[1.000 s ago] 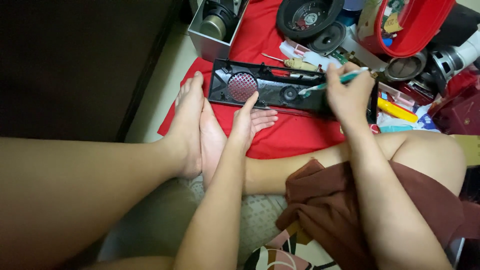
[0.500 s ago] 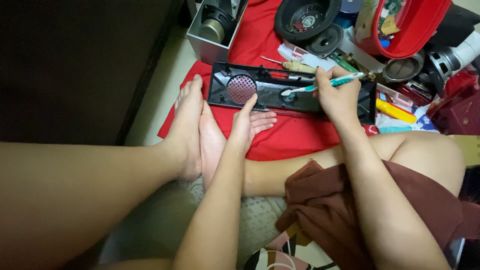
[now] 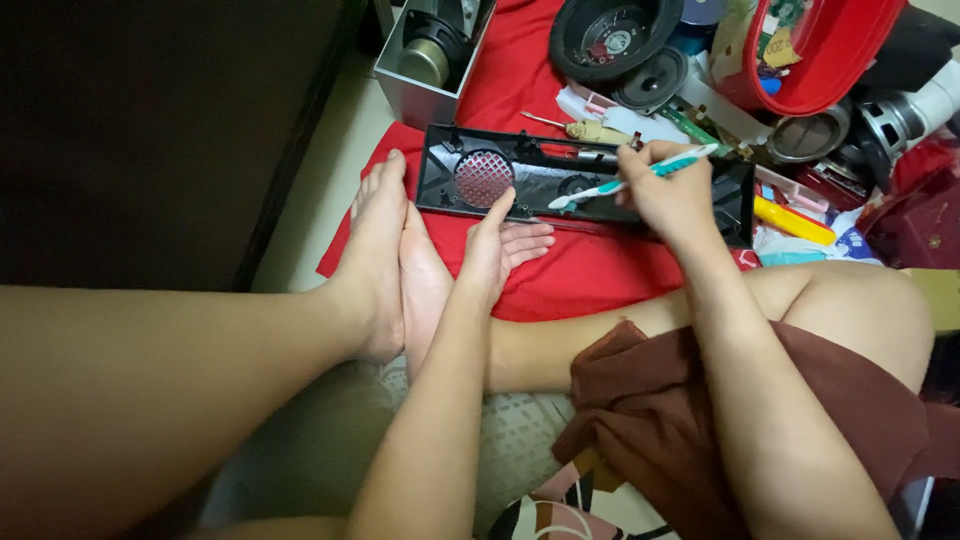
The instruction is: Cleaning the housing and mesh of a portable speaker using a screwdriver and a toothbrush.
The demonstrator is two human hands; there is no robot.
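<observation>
Fingers of the right hand pinch a teal-and-white toothbrush, bristles angled into the black speaker panel, while the left hand, fingers loosely spread, braces its near edge on the red cloth.

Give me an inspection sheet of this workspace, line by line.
Surface: red cloth spread on a pale floor.
Job's things: long black speaker panel lying flat, red mesh grille at one end; teal-and-white toothbrush, bristles on the panel.
Clutter: loose black speaker cone, red tub, grey metal box, yellow tool.
Grippers: left hand steadies the panel's near edge; right hand grips the toothbrush.
Cables: nothing seen.
Surroundings: dark wall at left; bare legs and feet by the cloth.
</observation>
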